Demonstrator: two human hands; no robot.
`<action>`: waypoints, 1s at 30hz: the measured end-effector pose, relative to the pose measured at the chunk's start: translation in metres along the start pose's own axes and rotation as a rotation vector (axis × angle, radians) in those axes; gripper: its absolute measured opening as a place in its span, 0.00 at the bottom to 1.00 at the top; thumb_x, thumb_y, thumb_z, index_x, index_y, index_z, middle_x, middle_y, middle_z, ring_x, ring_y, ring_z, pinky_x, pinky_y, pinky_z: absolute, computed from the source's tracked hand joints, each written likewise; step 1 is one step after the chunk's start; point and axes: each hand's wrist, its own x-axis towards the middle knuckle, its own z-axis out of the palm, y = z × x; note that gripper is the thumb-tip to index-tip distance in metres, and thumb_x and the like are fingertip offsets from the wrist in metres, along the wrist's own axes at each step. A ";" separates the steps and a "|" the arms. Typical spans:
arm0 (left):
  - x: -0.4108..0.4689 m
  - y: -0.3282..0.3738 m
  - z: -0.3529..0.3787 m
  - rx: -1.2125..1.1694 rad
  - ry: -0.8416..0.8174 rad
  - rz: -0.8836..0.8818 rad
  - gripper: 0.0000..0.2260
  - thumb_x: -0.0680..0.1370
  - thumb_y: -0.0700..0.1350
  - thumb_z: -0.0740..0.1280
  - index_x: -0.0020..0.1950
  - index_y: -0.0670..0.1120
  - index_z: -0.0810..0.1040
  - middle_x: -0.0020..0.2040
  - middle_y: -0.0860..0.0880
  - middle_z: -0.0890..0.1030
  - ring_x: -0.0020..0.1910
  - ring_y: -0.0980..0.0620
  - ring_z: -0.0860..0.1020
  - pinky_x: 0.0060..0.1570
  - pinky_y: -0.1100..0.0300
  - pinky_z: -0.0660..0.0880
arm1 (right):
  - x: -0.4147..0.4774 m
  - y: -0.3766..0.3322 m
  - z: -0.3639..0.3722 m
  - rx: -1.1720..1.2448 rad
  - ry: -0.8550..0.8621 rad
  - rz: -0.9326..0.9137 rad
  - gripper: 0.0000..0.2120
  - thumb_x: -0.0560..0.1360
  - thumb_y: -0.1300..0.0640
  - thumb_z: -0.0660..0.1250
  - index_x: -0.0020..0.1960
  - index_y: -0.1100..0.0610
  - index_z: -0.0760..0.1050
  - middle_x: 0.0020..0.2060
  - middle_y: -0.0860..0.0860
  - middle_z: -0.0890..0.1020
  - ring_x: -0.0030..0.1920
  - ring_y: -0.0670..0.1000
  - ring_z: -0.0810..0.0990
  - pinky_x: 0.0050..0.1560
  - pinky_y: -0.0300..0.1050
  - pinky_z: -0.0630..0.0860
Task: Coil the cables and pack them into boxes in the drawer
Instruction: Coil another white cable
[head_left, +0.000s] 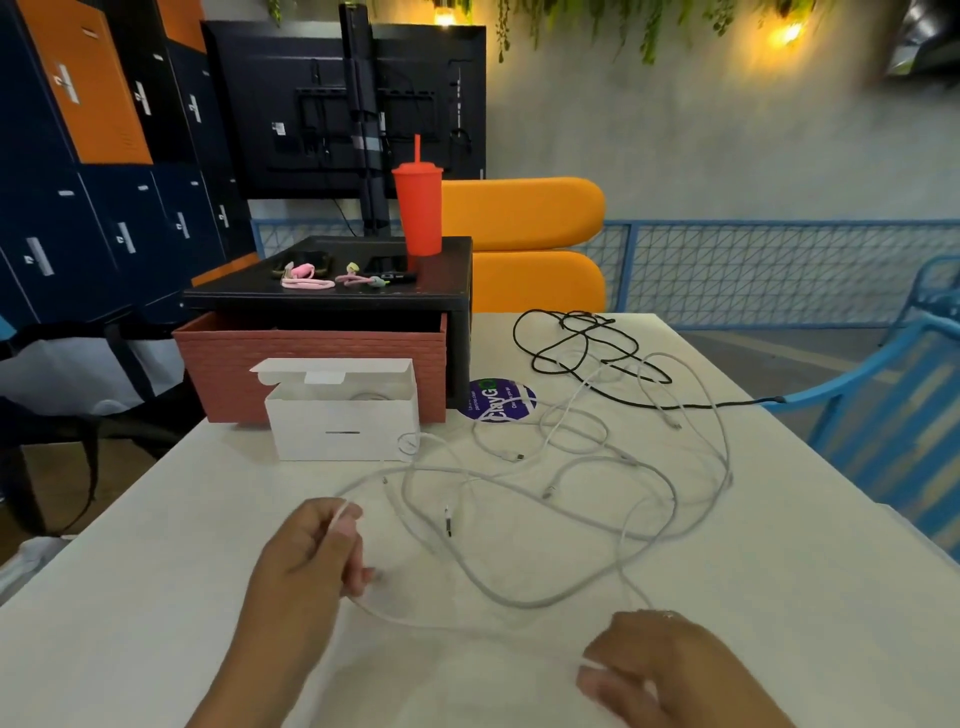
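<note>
Several white cables (571, 499) lie tangled across the white table (156, 623), and a black cable (587, 353) loops at the far side. My left hand (311, 551) grips one white cable, which curves down and right to my right hand (660, 670), where thumb and fingers pinch it. A white box (343, 421) with its lid flipped open stands before the brick-red drawer (311, 358), which is pulled out from a black stand (332, 291).
On the black stand are an orange-red tumbler (418, 208) with a straw, pink cable ties (306, 280) and a phone. A round blue sticker (501, 400) lies on the table. A blue chair (883, 410) stands at the right edge, lockers at the left.
</note>
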 end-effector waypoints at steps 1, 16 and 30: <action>-0.002 0.006 -0.002 -0.072 -0.004 -0.030 0.10 0.80 0.38 0.58 0.42 0.42 0.75 0.24 0.52 0.70 0.24 0.55 0.67 0.35 0.58 0.76 | -0.005 0.009 -0.001 -0.009 0.075 -0.027 0.15 0.72 0.36 0.56 0.43 0.46 0.72 0.28 0.37 0.69 0.33 0.34 0.69 0.38 0.22 0.65; -0.009 0.032 -0.032 -0.274 0.085 -0.185 0.09 0.81 0.41 0.57 0.48 0.44 0.77 0.30 0.47 0.63 0.23 0.55 0.60 0.27 0.59 0.62 | -0.036 0.068 -0.056 -0.100 0.692 0.704 0.07 0.74 0.66 0.65 0.46 0.65 0.81 0.46 0.61 0.79 0.45 0.64 0.77 0.49 0.57 0.73; -0.031 0.047 -0.026 -0.359 -0.206 -0.099 0.14 0.77 0.49 0.57 0.55 0.57 0.79 0.26 0.49 0.60 0.23 0.57 0.56 0.21 0.64 0.55 | 0.018 0.075 -0.049 -0.222 0.312 0.536 0.10 0.77 0.60 0.63 0.54 0.54 0.80 0.45 0.50 0.78 0.44 0.52 0.77 0.45 0.44 0.74</action>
